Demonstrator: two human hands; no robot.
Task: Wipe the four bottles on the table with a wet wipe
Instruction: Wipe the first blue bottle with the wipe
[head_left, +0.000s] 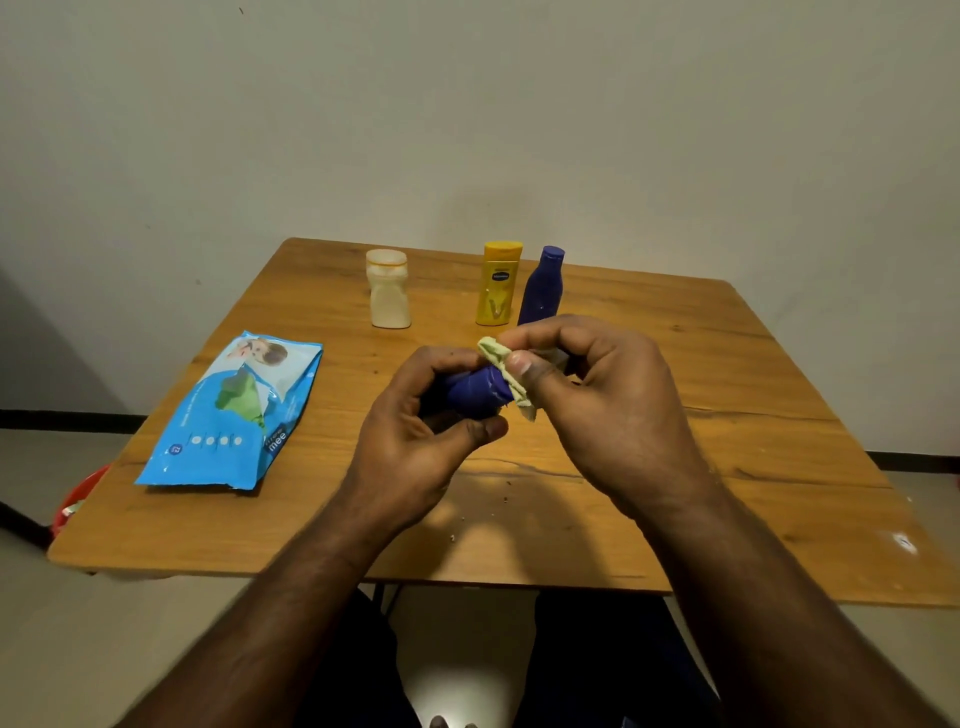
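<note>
Centrally, above the wooden surface (649, 415), both hands work on a small blue bottle (475, 391). The left hand (415, 441) has its grip curled round the bottle's lower part, fingers wrapped over the top and thumb lying under it, so most of the bottle is hidden and only a stretch of blue shows between the hands. The right hand (597, 395) pinches a pale, crumpled wet wipe (501, 364) between thumb and forefinger, and the wipe lies against the bottle's exposed end; the other fingers of this hand curl loosely behind. How the bottle's cap end sits under the wipe cannot be told.

Three more bottles stand upright at the far side of the surface: a white bottle (388, 288) to the left, a yellow bottle (498, 283) near the middle, and a tall dark blue bottle (541, 286) just beside it to the right, its base hidden behind the right hand. A blue wipes packet (234, 415) lies flat on the surface, left of the hands, well apart from them.
</note>
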